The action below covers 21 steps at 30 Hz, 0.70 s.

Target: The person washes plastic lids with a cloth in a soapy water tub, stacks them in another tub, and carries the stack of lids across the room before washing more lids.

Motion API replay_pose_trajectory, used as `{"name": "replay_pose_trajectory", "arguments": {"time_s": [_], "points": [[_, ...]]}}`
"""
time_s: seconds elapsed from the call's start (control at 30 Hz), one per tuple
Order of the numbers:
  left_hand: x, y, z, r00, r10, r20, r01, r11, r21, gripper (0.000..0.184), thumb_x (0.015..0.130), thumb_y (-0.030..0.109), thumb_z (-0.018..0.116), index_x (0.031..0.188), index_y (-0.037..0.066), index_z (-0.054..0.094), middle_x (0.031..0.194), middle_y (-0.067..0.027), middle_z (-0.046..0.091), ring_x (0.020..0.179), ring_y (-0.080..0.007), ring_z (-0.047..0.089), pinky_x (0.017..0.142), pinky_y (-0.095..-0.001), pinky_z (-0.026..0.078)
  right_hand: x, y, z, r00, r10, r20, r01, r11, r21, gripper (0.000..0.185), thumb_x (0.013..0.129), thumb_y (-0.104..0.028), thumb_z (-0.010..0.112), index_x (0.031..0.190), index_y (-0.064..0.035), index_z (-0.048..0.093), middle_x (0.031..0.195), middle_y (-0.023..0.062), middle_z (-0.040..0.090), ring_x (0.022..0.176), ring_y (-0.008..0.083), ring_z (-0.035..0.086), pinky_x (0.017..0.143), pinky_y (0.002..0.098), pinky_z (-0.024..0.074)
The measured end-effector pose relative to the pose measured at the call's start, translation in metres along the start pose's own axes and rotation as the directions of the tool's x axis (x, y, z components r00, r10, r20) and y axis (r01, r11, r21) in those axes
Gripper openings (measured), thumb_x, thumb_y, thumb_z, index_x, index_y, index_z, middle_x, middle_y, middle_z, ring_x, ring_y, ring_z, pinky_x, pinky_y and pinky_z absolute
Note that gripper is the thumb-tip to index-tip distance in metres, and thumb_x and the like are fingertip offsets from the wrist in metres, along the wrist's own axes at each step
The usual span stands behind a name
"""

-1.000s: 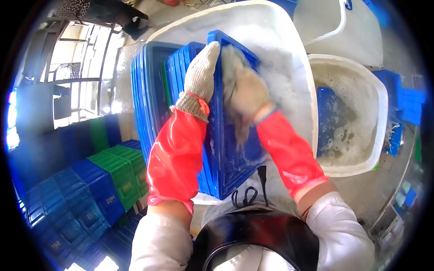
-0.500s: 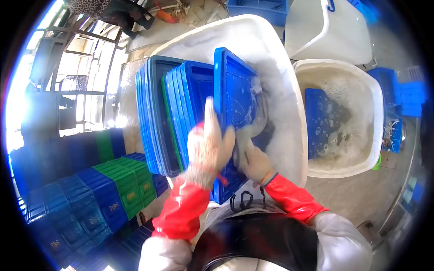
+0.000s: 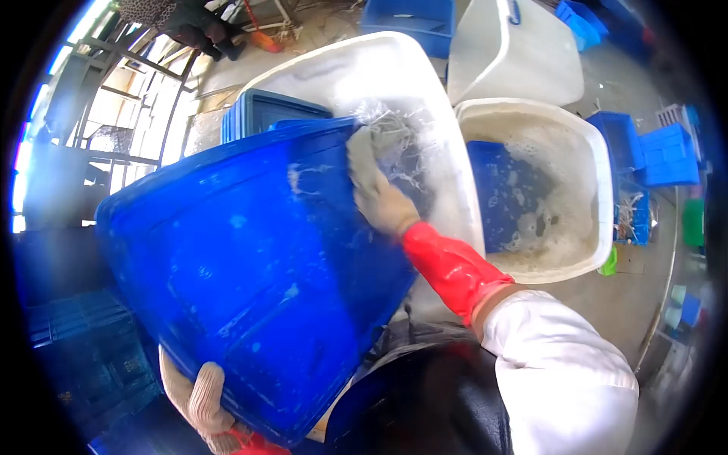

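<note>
A wide blue plastic lid [image 3: 243, 258] is tilted up in front of me, with wet patches and bits of foam on its face. My left hand [image 3: 203, 406], in a pale knit glove, grips its lower left edge, thumb on the near face. My gloved right hand [image 3: 388, 208] holds a wet greyish cloth [image 3: 362, 155] against the lid's upper right part. Behind the lid stands a large white tub [image 3: 436, 91] with foamy water. A stack of blue lids [image 3: 284, 108] rests at the tub's left side, mostly hidden by the raised lid.
To the right, a second white tub [image 3: 609, 197] holds murky water and a sunken blue panel [image 3: 489, 197]. Blue bins [image 3: 667, 155] stand farther right. Stacked crates [image 3: 91, 341] line the lower left. Another person's legs [image 3: 208, 34] show at the top left.
The blue lid has swung from nearly edge-on to broad face toward me, moving left and nearer. My left hand has gone down to its lower left edge. The right hand and cloth have moved up.
</note>
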<state>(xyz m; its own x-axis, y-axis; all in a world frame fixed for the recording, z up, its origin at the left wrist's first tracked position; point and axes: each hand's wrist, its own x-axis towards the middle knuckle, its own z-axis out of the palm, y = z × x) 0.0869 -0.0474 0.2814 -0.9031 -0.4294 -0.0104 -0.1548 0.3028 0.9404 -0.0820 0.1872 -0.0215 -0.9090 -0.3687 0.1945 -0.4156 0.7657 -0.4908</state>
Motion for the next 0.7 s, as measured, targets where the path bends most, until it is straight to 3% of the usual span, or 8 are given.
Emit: {"name": "replay_pose_trajectory", "arguments": {"time_s": [0.07,0.17,0.27,0.4,0.53,0.57,0.6,0.7], "points": [[-0.012,0.002,0.0,1.0,-0.028,0.014,0.028,0.999,-0.029,0.082,0.079,0.024,0.073,0.146,-0.012,0.043,0.125,-0.0179,0.065,0.105,-0.0253,0.066,0.094,-0.0359,0.054,-0.083,-0.009,-0.026,0.923,0.318,0.218,-0.371,0.885,0.282,0.05,0.102,-0.024,0.047,0.147,-0.0021,0.05,0.131,0.0204,0.064,0.127,0.0398,0.056,0.112,0.0515,0.0381],[-0.014,0.018,0.017,0.992,0.116,0.053,-0.118,0.992,0.032,0.079,0.08,0.019,0.069,0.147,-0.013,0.042,0.126,-0.0167,0.065,0.106,-0.0234,0.066,0.095,-0.0351,0.054,-0.158,0.012,-0.009,0.829,0.171,0.532,-0.373,0.878,0.299,0.045,0.107,-0.025,0.038,0.142,0.003,0.046,0.102,0.0243,0.071,0.09,0.0419,0.069,0.083,0.0535,0.0532],[-0.008,0.058,0.021,0.984,0.153,0.087,-0.151,0.988,-0.037,0.078,0.081,0.018,0.069,0.148,-0.012,0.042,0.127,-0.0162,0.064,0.107,-0.0228,0.066,0.097,-0.0347,0.052,-0.157,0.006,-0.06,0.801,0.149,0.58,-0.455,0.782,0.426,0.034,0.104,-0.023,0.044,0.13,-0.0044,0.053,0.091,0.0181,0.071,0.083,0.0378,0.069,0.076,0.0485,0.0531],[0.032,0.108,0.005,0.788,0.565,0.244,-0.607,0.78,0.155,0.062,0.089,0.013,0.07,0.143,-0.008,0.049,0.122,-0.0136,0.067,0.102,-0.0223,0.066,0.095,-0.0339,0.052,-0.171,0.028,-0.081,0.769,0.128,0.627,-0.437,0.82,0.369,0.02,0.099,-0.018,0.051,0.113,-0.0144,0.065,0.085,0.0141,0.071,0.077,0.0339,0.069,0.072,0.0425,0.0534],[0.106,0.118,-0.048,0.648,0.756,0.096,-0.72,0.567,0.399,0.043,0.091,0.008,0.075,0.13,-0.006,0.061,0.114,-0.0103,0.07,0.095,-0.0194,0.064,0.09,-0.0334,0.052,-0.208,0.039,-0.099,0.882,0.188,0.433,-0.463,0.525,0.714,0.027,0.099,-0.015,0.049,0.119,-0.0063,0.065,0.094,0.0118,0.072,0.084,0.0268,0.07,0.079,0.0401,0.0546],[0.117,0.115,-0.052,0.572,0.817,0.067,-0.647,0.4,0.649,0.04,0.095,0.012,0.07,0.129,-0.007,0.061,0.115,-0.0146,0.07,0.096,-0.0223,0.066,0.088,-0.0337,0.053,-0.21,0.036,-0.11,0.911,0.27,0.313,-0.406,0.439,0.802,0.029,0.1,-0.014,0.048,0.122,-0.0029,0.064,0.098,0.0111,0.072,0.088,0.0238,0.069,0.082,0.0386,0.0547],[0.12,0.109,-0.044,0.541,0.841,0.005,-0.579,0.369,0.727,0.04,0.096,0.014,0.069,0.13,-0.007,0.06,0.116,-0.0146,0.069,0.097,-0.0226,0.066,0.089,-0.0337,0.053,-0.205,0.027,-0.154,0.844,0.325,0.427,-0.536,0.485,0.691,0.033,0.102,-0.012,0.045,0.126,0.0023,0.062,0.105,0.0104,0.071,0.098,0.0191,0.067,0.087,0.0352,0.0535],[0.111,0.062,-0.006,0.634,0.76,-0.144,-0.598,0.6,0.531,0.042,0.099,0.018,0.064,0.133,-0.006,0.057,0.12,-0.0144,0.067,0.103,-0.0235,0.065,0.091,-0.0339,0.053,-0.237,0.052,-0.099,0.799,0.393,0.455,-0.494,-0.002,0.87,0.034,0.103,-0.012,0.043,0.127,0.0003,0.062,0.106,0.0105,0.071,0.099,0.0186,0.066,0.088,0.0333,0.053]]}}
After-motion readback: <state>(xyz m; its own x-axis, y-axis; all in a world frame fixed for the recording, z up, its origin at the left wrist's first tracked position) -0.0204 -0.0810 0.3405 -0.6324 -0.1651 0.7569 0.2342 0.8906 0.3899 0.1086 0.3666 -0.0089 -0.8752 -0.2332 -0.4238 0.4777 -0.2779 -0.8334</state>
